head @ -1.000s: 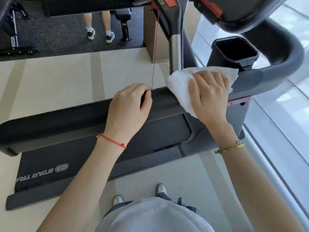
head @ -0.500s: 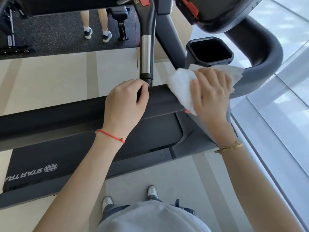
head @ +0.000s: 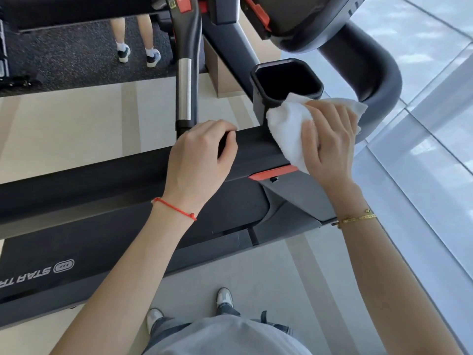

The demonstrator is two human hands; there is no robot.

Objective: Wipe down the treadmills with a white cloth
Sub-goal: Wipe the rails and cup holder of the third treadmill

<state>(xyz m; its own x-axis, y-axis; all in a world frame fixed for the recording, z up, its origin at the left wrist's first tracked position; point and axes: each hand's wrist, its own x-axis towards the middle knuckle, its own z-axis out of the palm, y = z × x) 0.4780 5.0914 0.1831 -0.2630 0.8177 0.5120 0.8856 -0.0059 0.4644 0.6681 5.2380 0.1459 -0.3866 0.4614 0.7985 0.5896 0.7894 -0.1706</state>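
Cloth [head: 285,129] is pressed flat against the rail [head: 102,180] by the right hand [head: 329,147] (fingers straight, together); left hand [head: 199,162] is curled over it.

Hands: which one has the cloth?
The right hand, gold bracelet, presses the white cloth on the handrail; the left hand grips bare rail.

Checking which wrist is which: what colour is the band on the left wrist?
Red: a thin red string bracelet on the left wrist, clear in the head view.

Belt lettering [head: 24,275] cut off at left edge.
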